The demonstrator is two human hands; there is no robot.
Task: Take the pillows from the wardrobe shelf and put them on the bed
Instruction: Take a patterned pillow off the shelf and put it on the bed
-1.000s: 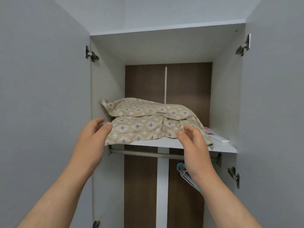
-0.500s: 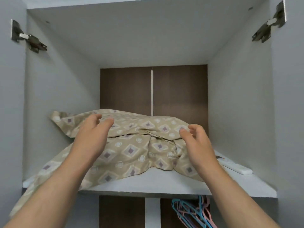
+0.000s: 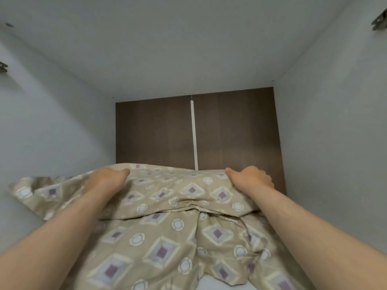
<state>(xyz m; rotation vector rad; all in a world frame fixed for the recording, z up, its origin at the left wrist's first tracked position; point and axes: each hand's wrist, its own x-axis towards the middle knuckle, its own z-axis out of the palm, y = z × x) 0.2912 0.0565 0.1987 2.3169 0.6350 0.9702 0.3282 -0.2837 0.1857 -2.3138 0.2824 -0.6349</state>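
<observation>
Two beige pillows with a purple diamond print lie stacked on the wardrobe shelf [image 3: 211, 284]. The upper pillow [image 3: 167, 189] rests on the lower pillow [image 3: 159, 248], which spreads toward me. My left hand [image 3: 106, 178] lies on the upper pillow's far left part, fingers curled over its back edge. My right hand [image 3: 250, 178] grips the far right edge of the same pillow, fingers hooked behind it. Both forearms stretch over the lower pillow.
The compartment has grey side walls [image 3: 335, 143], a grey top panel and a dark brown back panel [image 3: 236, 130] with a white strip down its middle. A door hinge [image 3: 380, 19] shows at the upper right. A loose pillow corner [image 3: 25, 191] touches the left wall.
Both hands have reached deeper over the upper pillow to its back edge and closed on it. The view has moved closer into the shelf; the remote and hangers are out of sight.
</observation>
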